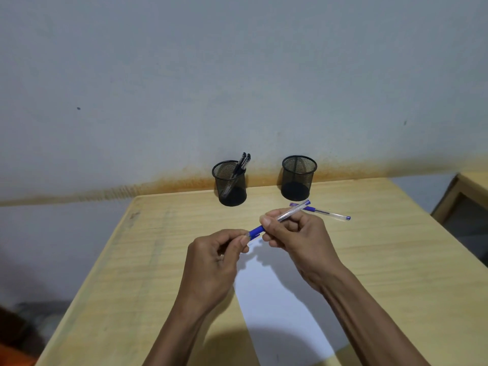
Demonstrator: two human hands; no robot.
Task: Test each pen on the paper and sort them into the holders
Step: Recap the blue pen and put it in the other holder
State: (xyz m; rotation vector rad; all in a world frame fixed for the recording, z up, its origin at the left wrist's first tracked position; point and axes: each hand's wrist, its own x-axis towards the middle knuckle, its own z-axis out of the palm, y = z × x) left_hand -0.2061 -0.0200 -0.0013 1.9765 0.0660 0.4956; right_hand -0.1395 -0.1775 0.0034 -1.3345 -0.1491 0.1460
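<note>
A smooth white sheet of paper [277, 307] is laid on the pale wood-grain table [132, 260], and above it a clear-barrelled pen with a blue grip [280, 219] is pinched at its tip end by the left hand [211, 262] and gripped along its barrel by the right hand [295, 239]. Just beyond, 1 more clear blue pen [327, 213] is seen lying flat. Farthest back, 2 round black wire-mesh holders are set against the wall: the left holder [230, 184] with dark pens [241, 165] leaning inside, the right holder [298, 178] well apart.

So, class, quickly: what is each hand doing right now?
Left hand: pinches the tip end of the blue pen.
Right hand: grips the same pen's barrel.
</note>
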